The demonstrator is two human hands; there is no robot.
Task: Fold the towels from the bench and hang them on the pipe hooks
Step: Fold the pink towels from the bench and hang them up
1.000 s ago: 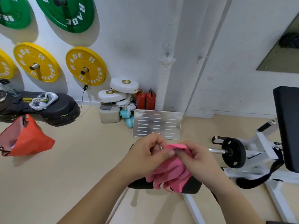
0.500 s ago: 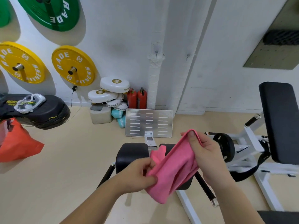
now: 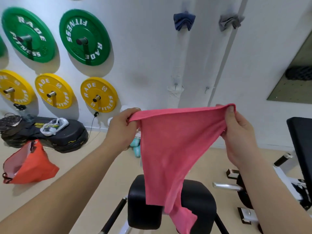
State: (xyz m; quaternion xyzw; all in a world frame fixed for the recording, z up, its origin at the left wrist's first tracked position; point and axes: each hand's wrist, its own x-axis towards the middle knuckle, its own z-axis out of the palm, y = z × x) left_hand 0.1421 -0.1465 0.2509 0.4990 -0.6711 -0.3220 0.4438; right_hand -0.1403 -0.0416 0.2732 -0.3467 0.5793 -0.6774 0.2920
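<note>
From my remote view, the pink towel (image 3: 172, 149), bunched between both hands a second ago, is now stretched wide in the air. The left hand (image 3: 121, 129) pinches one top corner and the right hand (image 3: 236, 132) pinches the other. The rest hangs above the black bench pad (image 3: 200, 200). A navy towel (image 3: 184, 21) and a grey towel (image 3: 229, 21) already hang on the pipes, so I judge folding comes next.

Pink towel (image 3: 168, 149): unfolded, top edge stretched wide, one corner gripped by left hand (image 3: 121, 130), other pinched by right hand (image 3: 236, 132); rest hanging in narrowing drape, lowest tip wrinkled. Dark blue towel (image 3: 184, 21): bunched, hung high on thick white pipe (image 3: 177, 56). Grey towel (image 3: 230, 22): bunched, hung alongside on thin pipe (image 3: 224, 53). Small hook (image 3: 176, 84) lower on thick pipe, second hook (image 3: 206, 89) beside thin pipe, both above pink towel.
</note>
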